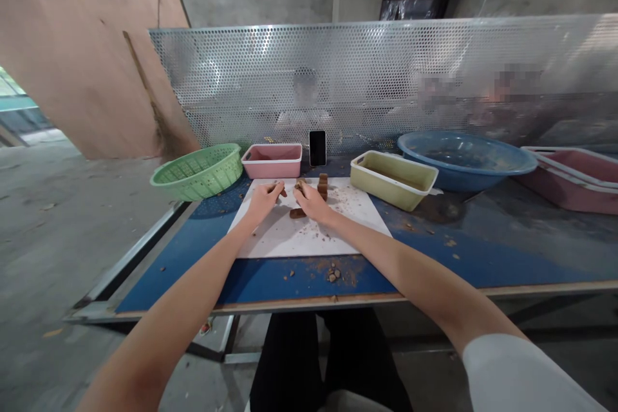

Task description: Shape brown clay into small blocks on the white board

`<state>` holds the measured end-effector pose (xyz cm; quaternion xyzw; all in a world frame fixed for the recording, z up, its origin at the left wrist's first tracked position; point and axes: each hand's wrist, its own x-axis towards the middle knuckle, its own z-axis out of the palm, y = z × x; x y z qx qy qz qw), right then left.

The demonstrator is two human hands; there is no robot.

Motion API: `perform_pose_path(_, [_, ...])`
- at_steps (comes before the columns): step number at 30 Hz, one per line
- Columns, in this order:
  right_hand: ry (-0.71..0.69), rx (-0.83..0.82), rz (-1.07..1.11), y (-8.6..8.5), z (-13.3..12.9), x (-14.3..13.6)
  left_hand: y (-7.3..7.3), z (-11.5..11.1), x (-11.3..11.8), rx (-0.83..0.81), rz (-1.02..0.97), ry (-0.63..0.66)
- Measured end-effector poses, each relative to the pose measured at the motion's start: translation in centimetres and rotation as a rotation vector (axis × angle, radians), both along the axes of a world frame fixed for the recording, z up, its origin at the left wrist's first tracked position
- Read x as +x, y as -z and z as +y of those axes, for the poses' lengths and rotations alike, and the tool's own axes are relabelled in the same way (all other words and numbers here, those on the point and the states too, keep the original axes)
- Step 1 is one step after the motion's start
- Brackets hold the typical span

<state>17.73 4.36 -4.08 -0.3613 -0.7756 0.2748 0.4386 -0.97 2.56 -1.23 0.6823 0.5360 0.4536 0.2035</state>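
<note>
Head view: over a white sheet [284, 241] on a blue table [183, 257], the left hand [265, 198] pinches a small brown piece [282, 192] between thumb and fingers. Just beside it, the right hand [311, 198] has its fingers closed around a brownish lump [300, 185]. One brown block [297, 213] lies near the right hand; a row of brown blocks [322, 187] sits just beyond.

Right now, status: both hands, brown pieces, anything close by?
Left hand gripping small dark piece. Right hand pinching brown lump. Brown block lying close by; crumbs scattered on white sheet.
</note>
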Motion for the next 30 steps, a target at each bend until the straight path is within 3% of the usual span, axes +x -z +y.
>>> perform_pose_path(6, [-0.035, -0.016, 0.109, -0.04, -0.13, -0.09, -0.04, 0.26, -0.19, -0.019, 0.155, -0.008])
perform_pose_path(11, [-0.057, 0.010, 0.138, 0.28, 0.09, 0.02, 0.27, 0.58, -0.44, 0.084, 0.296, 0.082])
perform_pose_path(19, [-0.028, 0.120, 0.008, 0.26, 0.29, 0.26, 0.65, 0.86, -0.77, 0.129, 0.344, 0.098])
perform_pose_path(30, [-0.009, 0.130, -0.073, -0.05, -0.16, 0.29, 0.79, 1.01, -0.87, 0.131, 0.421, 0.089])
